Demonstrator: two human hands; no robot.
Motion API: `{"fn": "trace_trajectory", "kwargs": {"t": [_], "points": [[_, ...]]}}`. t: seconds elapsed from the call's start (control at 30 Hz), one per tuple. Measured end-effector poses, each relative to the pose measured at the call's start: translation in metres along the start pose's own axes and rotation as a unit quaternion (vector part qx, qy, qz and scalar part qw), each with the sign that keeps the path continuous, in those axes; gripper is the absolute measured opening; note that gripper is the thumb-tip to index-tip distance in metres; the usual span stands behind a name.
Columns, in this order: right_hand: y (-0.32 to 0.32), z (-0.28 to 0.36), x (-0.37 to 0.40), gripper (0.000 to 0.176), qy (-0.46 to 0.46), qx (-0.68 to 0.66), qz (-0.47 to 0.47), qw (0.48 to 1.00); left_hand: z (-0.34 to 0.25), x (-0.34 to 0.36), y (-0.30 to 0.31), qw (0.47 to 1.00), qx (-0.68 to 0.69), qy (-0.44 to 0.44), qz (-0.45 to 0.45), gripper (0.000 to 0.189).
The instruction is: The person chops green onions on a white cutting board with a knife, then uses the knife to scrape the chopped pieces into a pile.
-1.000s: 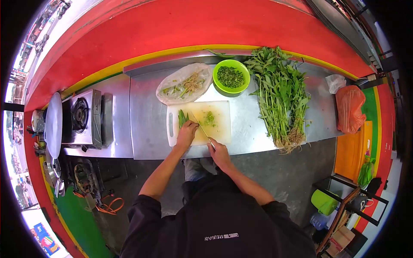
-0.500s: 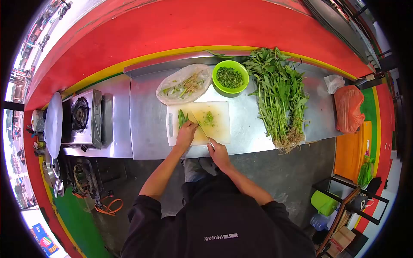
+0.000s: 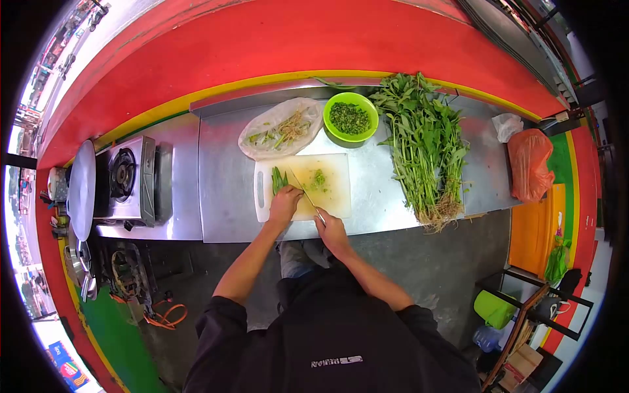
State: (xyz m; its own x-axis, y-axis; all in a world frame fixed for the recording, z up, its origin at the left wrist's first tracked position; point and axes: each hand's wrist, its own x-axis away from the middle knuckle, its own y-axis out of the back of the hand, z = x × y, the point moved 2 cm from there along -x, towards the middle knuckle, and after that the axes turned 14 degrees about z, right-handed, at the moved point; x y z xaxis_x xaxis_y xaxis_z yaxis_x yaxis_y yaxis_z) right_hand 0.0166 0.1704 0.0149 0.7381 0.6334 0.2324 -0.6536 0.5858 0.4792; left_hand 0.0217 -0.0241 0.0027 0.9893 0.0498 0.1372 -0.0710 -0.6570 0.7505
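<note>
the left hand (image 3: 284, 204) is curled over the green stalks (image 3: 278, 178), pressing them to the left part of the white cutting board (image 3: 339, 200); its fingertips bunch beside the blade, and the stalks' lower ends are hidden under them. the right hand (image 3: 332, 231) is closed around the handle of the knife (image 3: 303, 190), mostly covering it; the thin blade slants up and left across the board, and whether its edge touches a stalk is too small to tell. chopped green pieces (image 3: 319, 177) lie right of the blade, their separate shapes hard to make out.

behind the board, a translucent plastic bag (image 3: 257, 126) carries rooty stem scraps (image 3: 290, 128), partly blurred by its folds. right of it, a lime-green bowl (image 3: 352, 138) contains chopped greens (image 3: 350, 118) that hide its bottom. farther right, a leafy bunch with roots (image 3: 429, 154) covers part of the steel counter (image 3: 228, 190); its roots reach the front edge. the red plastic bag (image 3: 531, 165) conceals its contents.
</note>
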Motion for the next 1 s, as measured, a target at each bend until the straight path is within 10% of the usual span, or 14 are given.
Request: {"fn": "trace_trajectory", "kwargs": {"t": [1.0], "points": [[-0.006,-0.003,0.003,0.032,0.006,0.001,-0.010,1.000,-0.003,0.001,0.002,0.999,0.048,-0.014,-0.006,0.013]]}}
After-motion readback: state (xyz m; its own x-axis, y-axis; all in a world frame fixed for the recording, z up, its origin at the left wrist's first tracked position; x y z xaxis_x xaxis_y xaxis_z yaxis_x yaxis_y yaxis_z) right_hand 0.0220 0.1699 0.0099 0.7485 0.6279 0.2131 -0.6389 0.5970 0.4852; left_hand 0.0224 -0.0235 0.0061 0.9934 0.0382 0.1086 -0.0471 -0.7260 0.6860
